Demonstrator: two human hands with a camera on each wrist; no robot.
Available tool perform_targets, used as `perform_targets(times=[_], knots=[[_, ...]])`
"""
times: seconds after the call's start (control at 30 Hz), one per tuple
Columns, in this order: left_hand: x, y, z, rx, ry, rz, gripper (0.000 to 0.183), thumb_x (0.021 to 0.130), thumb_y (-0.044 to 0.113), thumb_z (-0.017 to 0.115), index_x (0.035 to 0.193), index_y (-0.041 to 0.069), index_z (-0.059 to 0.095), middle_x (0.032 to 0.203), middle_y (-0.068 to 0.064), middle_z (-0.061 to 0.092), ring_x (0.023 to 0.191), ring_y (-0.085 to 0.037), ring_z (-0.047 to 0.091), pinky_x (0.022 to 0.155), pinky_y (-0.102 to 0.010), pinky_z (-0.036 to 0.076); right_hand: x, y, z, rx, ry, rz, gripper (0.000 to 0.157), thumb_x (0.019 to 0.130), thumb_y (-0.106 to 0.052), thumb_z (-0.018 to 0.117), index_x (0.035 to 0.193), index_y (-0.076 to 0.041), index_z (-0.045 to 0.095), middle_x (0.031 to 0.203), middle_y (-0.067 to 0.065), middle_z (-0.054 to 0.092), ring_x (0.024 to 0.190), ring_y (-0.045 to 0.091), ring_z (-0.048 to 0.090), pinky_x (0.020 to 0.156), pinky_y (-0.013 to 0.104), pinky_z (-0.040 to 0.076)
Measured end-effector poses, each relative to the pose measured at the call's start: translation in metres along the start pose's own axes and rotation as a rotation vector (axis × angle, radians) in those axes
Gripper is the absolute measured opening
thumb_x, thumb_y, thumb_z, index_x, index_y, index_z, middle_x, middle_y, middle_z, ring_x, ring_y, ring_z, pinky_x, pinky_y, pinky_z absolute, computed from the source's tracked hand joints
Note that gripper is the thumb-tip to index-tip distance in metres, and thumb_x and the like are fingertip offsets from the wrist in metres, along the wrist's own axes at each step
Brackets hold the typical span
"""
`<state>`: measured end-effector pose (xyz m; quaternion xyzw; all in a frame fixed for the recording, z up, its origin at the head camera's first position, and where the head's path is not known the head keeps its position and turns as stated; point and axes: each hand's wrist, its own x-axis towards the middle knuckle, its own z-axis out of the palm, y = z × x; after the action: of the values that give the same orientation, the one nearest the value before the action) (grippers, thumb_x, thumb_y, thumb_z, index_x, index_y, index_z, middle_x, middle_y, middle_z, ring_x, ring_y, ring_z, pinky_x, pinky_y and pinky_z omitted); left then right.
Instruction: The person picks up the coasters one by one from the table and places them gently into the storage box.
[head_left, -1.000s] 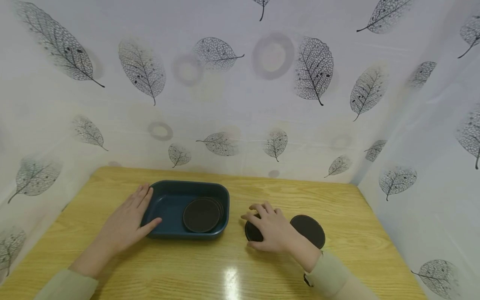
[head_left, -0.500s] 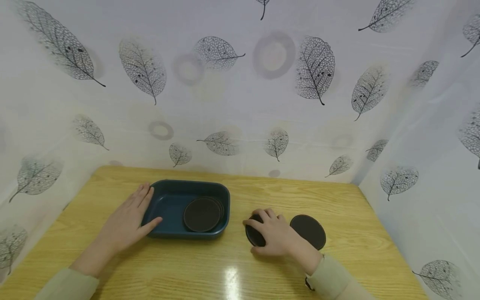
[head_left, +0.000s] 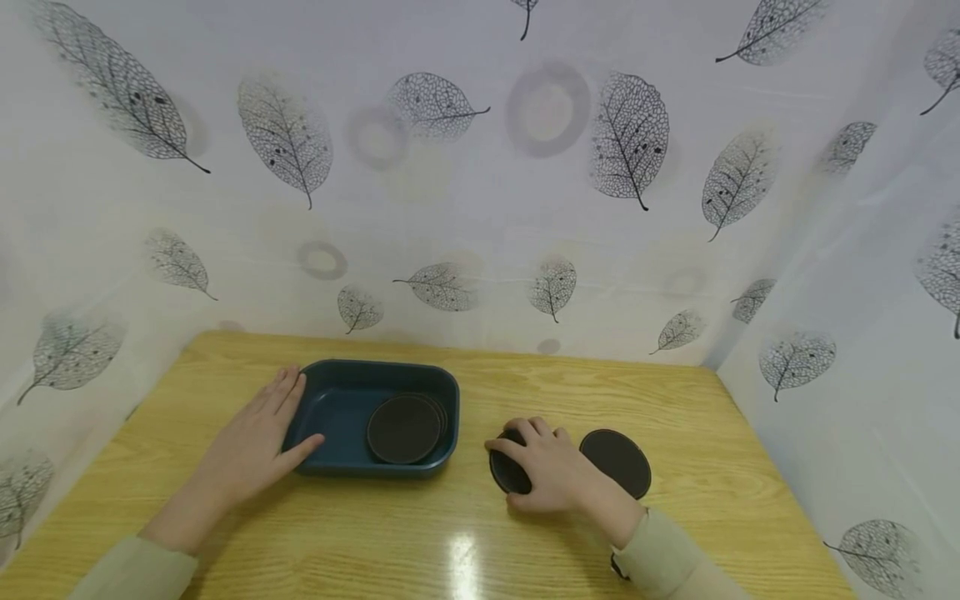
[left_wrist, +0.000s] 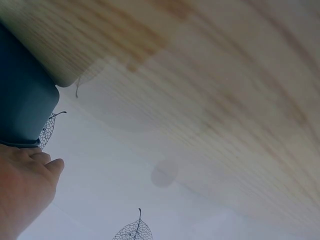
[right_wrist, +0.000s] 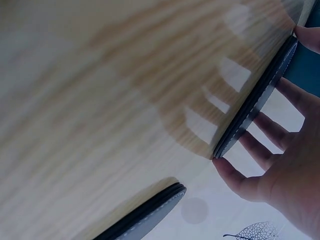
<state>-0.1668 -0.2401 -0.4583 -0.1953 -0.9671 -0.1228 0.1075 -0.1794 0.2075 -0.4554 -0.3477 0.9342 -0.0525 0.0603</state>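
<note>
A dark blue rectangular tray (head_left: 335,419) stands on the wooden table. Along its left end lies my left hand (head_left: 243,454), fingers straight at the rim and thumb stretched over the front left corner. Inside the tray, towards the right, sits a stack of round black coasters (head_left: 403,429). To the right of the tray, my right hand (head_left: 551,473) spans black coasters (head_left: 507,468), with fingertips and thumb at their edge. In the right wrist view these coasters (right_wrist: 260,102) look layered, with a pale stitched rim, and they lie low over the tabletop.
Another black coaster (head_left: 617,463) lies on the wooden table (head_left: 360,542), just behind the right wrist. White leaf-patterned sheeting (head_left: 480,208) rises behind the table and along both sides.
The right hand's spread fingers have drawn in around the coasters' edge. My left hand and the tray stay where they were.
</note>
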Motion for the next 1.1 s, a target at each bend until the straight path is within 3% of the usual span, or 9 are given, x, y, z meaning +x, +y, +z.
perform_targets(times=[0.1, 0.2, 0.67, 0.93, 1.1], knots=[[0.001, 0.001, -0.001, 0.004, -0.012, -0.005, 0.096, 0.102, 0.054, 0.064, 0.162, -0.013, 0.029, 0.172, -0.032, 0.025, 0.160, -0.048, 0.027, 0.135, -0.055, 0.022, 0.000, 0.000, 0.000, 0.003, -0.001, 0.000, 0.072, 0.086, -0.044, 0.078, 0.153, -0.029, 0.056, 0.154, 0.012, 0.049, 0.135, 0.034, 0.050, 0.087, 0.053, 0.051], [0.002, 0.000, -0.002, 0.006, -0.021, -0.008, 0.097, 0.101, 0.055, 0.063, 0.161, -0.014, 0.029, 0.171, -0.032, 0.025, 0.160, -0.049, 0.027, 0.133, -0.058, 0.026, 0.000, 0.000, 0.000, 0.006, 0.000, 0.001, 0.072, 0.085, -0.043, 0.078, 0.152, -0.029, 0.057, 0.154, 0.012, 0.050, 0.135, 0.034, 0.050, 0.087, 0.052, 0.050], [0.001, 0.000, -0.002, 0.004, -0.025, -0.006, 0.097, 0.102, 0.054, 0.063, 0.161, -0.014, 0.028, 0.172, -0.032, 0.024, 0.160, -0.048, 0.026, 0.138, -0.046, 0.011, 0.004, 0.001, -0.003, 0.045, -0.004, 0.017, 0.069, 0.082, -0.042, 0.082, 0.146, -0.030, 0.060, 0.149, 0.011, 0.051, 0.131, 0.031, 0.050, 0.085, 0.048, 0.047], [0.001, 0.000, 0.000, 0.005, -0.017, -0.003, 0.096, 0.102, 0.053, 0.064, 0.161, -0.013, 0.028, 0.172, -0.032, 0.025, 0.160, -0.048, 0.026, 0.135, -0.055, 0.022, 0.007, 0.001, -0.006, 0.055, 0.004, 0.023, 0.069, 0.077, -0.042, 0.084, 0.142, -0.028, 0.062, 0.142, 0.011, 0.053, 0.128, 0.031, 0.050, 0.085, 0.048, 0.046], [0.000, -0.002, 0.001, -0.001, -0.007, 0.000, 0.095, 0.102, 0.052, 0.063, 0.162, -0.013, 0.027, 0.172, -0.032, 0.024, 0.163, -0.045, 0.022, 0.137, -0.050, 0.015, 0.009, 0.001, -0.010, 0.049, 0.028, 0.019, 0.068, 0.077, -0.039, 0.083, 0.140, -0.027, 0.062, 0.141, 0.012, 0.052, 0.128, 0.032, 0.049, 0.083, 0.049, 0.045]])
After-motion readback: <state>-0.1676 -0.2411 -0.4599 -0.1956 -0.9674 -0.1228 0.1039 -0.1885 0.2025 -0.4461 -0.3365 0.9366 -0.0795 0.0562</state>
